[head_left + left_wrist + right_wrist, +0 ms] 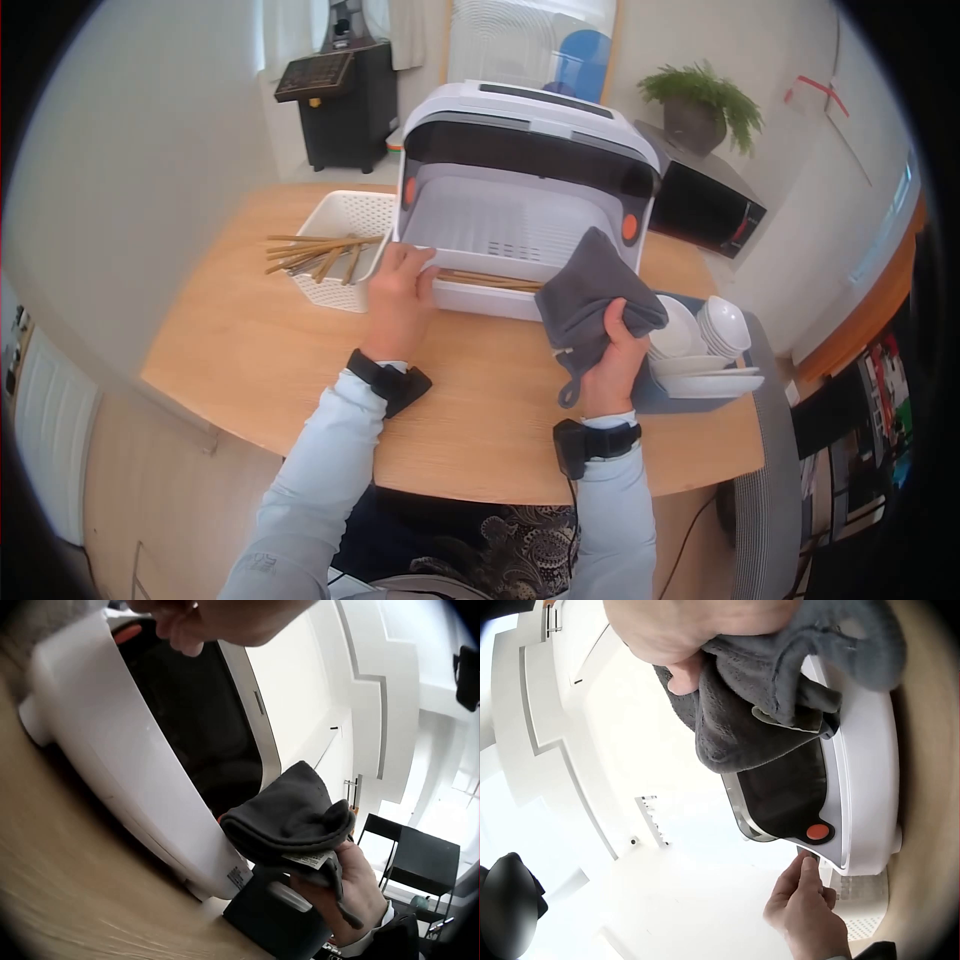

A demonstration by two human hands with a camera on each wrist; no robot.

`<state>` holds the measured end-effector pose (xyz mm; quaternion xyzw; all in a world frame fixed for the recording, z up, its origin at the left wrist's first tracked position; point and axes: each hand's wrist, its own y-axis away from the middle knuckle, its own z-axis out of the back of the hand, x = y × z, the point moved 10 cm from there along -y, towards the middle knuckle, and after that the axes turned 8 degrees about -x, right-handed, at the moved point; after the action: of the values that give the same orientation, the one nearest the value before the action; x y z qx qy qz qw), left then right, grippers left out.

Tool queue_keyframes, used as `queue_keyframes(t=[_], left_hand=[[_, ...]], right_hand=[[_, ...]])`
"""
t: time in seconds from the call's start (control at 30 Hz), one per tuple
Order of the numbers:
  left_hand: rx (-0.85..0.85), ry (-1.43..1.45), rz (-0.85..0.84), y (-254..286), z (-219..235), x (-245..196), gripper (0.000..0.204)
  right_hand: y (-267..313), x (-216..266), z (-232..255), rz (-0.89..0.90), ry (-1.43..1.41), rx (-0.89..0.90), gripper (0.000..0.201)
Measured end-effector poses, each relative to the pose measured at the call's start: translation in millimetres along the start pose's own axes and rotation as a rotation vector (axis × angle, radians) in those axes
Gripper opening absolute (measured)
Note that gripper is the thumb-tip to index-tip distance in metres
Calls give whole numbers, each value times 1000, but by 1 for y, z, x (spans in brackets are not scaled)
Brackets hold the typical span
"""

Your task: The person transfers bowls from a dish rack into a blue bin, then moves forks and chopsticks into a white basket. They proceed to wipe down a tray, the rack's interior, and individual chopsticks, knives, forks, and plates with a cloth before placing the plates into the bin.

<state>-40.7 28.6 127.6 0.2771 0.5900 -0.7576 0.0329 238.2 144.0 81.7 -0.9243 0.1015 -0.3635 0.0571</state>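
A white dish storage box (490,303) with a raised dark-windowed lid (530,160) and orange round catches stands on the table. My left hand (400,295) is at its front left corner, fingers curled and thumb pinching the rim; the right wrist view shows that left hand (802,907) from the side. A folded dark grey cloth (595,295) with a hanging loop and a small label is gripped by my right hand (615,365), thumb on top, in front of the box's right side. Wooden chopsticks (490,282) lie along the box's front compartment.
A white perforated basket (345,295) with wooden chopsticks stands left of the box. On the right, a blue-grey bin (690,403) holds white bowls (722,328) and dishes. Behind it are a black microwave-like appliance (700,205) and a potted plant (695,115).
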Motion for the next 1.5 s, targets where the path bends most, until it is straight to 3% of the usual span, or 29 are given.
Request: queue_keyframes(t=[0.07, 0.17, 0.27, 0.37, 0.57, 0.67, 0.87, 1.07, 1.17, 1.27, 1.37, 1.5], left_hand=[[-35, -71, -80, -6, 14, -22, 23], [-21, -448, -277, -15, 29, -43, 25], [0, -713, -151, -20, 46, -22, 23], [98, -759, -68, -18, 55, 7, 18], [59, -791, -27, -18, 66, 10, 11], [177, -838, 59, -16, 65, 23, 8], [22, -837, -2, -25, 78, 0, 11], [-124, -645, 69, -28, 98, -18, 9], [-263, -418, 18, -27, 109, -27, 13], [-290, -128, 177, -22, 114, -19, 15], [-378, 84, 134, -21, 117, -37, 17], [14, 328, 309, -7, 57, -46, 18]], right_hand=[[3, -3, -4, -19, 4, 36, 32], [5, -6, -6, -29, 24, 43, 33], [6, -6, -6, -35, 49, 41, 33], [4, -6, -5, -25, 69, 48, 33], [8, -6, -9, -38, 81, 48, 33], [9, -6, -10, -42, 84, 55, 32], [10, -7, -13, -45, 87, 63, 31], [10, -9, -11, -58, 103, 66, 33], [10, -11, -10, -70, 140, 89, 36], [13, -14, -15, -110, 135, 96, 36], [15, -28, -15, -224, 91, 112, 37], [26, -46, -25, -390, -4, 189, 39]])
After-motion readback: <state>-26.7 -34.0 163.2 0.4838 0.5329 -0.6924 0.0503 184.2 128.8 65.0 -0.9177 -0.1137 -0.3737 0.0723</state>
